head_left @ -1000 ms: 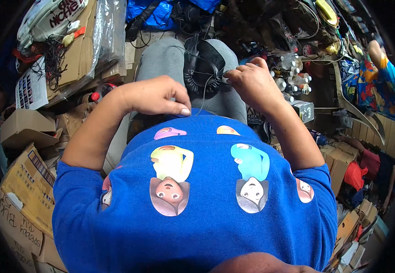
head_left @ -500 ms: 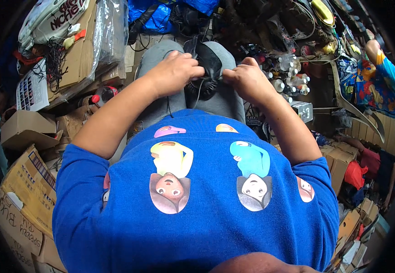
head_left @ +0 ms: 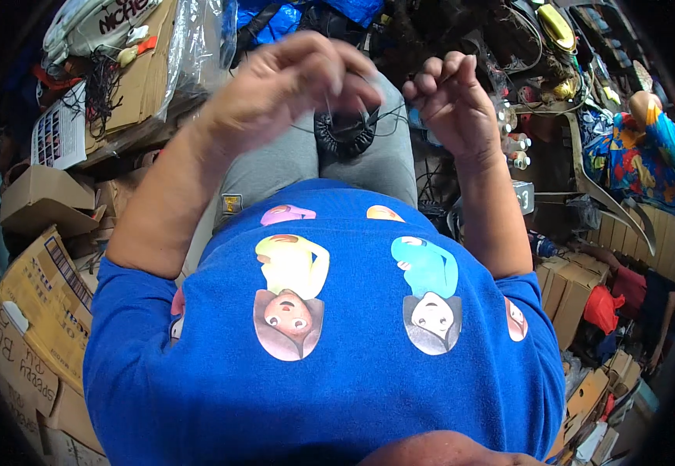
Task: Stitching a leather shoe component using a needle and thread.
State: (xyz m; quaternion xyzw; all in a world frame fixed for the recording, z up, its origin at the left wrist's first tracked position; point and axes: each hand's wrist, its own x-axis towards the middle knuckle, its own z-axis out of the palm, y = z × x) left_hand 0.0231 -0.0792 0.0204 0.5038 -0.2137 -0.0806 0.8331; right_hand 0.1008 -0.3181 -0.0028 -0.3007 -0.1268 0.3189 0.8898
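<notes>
Your grey trousers (head_left: pixel 274 172): lap bears the work. L hand (head_left: pixel 295 84) up over it, blurred, fingers curled; can't tell if that grip has cord. R hand (head_left: pixel 463 107) raised opp., fingers half-bent, thumb near index tip; hold unclear too. Blk piece (head_left: pixel 344 141) w/ ridged, gathered rim: on lap btwn thighs, part hidden by L hand. Thin cord (head_left: pixel 394 113) off its R side. Step: prob. drawing cord thru rim; next move calls for even tension, piece steady.

L grip (head_left: pixel 295 87) blurred, hides top pt of blk piece (head_left: pixel 347 145).
</notes>
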